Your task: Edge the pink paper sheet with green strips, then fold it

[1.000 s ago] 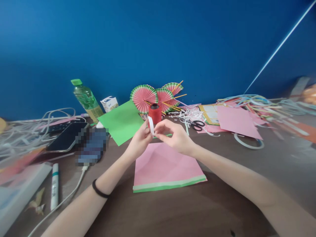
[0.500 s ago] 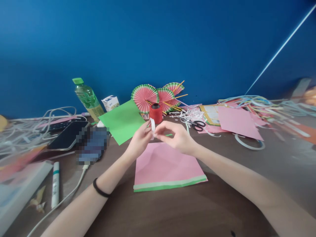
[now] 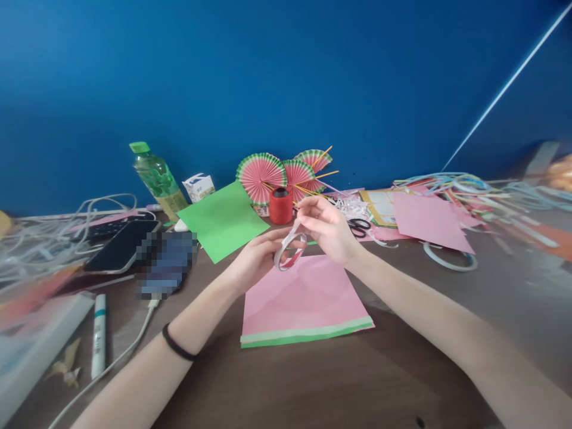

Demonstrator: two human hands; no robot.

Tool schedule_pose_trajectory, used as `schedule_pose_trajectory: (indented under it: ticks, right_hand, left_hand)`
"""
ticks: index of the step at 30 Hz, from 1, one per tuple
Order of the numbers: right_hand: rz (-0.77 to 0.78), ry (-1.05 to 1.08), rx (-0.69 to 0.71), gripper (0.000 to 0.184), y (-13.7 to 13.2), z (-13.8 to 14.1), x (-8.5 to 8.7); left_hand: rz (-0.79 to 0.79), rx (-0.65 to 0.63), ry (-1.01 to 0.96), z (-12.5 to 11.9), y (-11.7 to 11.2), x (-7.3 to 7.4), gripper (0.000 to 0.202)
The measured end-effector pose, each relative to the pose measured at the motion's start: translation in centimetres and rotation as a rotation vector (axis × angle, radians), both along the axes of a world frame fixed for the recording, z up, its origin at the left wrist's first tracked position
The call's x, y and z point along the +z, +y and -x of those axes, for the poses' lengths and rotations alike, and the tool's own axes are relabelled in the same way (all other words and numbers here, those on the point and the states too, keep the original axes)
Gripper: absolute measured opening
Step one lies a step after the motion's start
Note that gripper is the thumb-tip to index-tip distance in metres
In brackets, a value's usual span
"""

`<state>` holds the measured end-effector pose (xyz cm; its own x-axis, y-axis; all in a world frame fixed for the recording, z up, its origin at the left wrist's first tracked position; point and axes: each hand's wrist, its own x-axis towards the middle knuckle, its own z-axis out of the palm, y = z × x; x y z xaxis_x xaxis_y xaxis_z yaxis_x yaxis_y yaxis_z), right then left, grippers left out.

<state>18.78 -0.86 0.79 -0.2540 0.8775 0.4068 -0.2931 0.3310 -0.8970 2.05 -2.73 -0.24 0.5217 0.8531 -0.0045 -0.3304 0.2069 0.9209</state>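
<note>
My left hand (image 3: 254, 256) holds a thin white roll of tape (image 3: 290, 251) above the table, fingers closed on its rim. My right hand (image 3: 328, 229) pinches the loose end of the tape just above the roll, pulling it up and away. Below both hands lies a pink paper sheet (image 3: 304, 301) with a green strip along its near edge. A red thread spool (image 3: 280, 205) stands behind the hands.
A green sheet (image 3: 221, 220) lies left of the spool, with watermelon paper fans (image 3: 281, 173) behind. Scissors (image 3: 357, 226), paper scraps and a pink sheet (image 3: 426, 220) sit right. A bottle (image 3: 156, 179), phones (image 3: 120, 247), cables and a marker (image 3: 99, 336) occupy the left.
The roll turned from edge-on to show its ring. My right hand rose and moved right, drawing a length of tape from the roll; my left hand dropped slightly.
</note>
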Motion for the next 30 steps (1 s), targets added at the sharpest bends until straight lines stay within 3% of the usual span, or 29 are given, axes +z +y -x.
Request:
schedule_pose_trajectory:
  ticks: [4, 9, 17, 21, 26, 30]
  right_hand:
    - [0.105, 0.117, 0.125, 0.021, 0.1, 0.0, 0.1]
    - [0.175, 0.158, 0.136, 0.025, 0.2, 0.0, 0.3]
    - [0.169, 0.165, 0.255, 0.031, 0.2, -0.1, 0.2]
    - [0.166, 0.156, 0.246, 0.031, 0.3, 0.1, 0.0]
    - [0.100, 0.117, 0.149, 0.029, 0.4, 0.0, 0.4]
    - [-0.015, 0.062, 0.104, 0.028, 0.1, -0.1, 0.7]
  left_hand:
    - [-0.012, -0.036, -0.011, 0.0, -0.1, 0.1, 0.040]
    - [-0.034, -0.063, -0.006, 0.2, -0.1, 0.3, 0.040]
    - [-0.007, -0.049, -0.020, 0.4, -0.3, 0.8, 0.034]
    - [0.000, -0.049, -0.014, 0.4, -0.4, 0.8, 0.033]
    - [0.047, 0.042, -0.090, -0.3, -0.3, 0.7, 0.034]
    - [0.048, 0.192, -0.079, -0.8, -0.4, 0.8, 0.039]
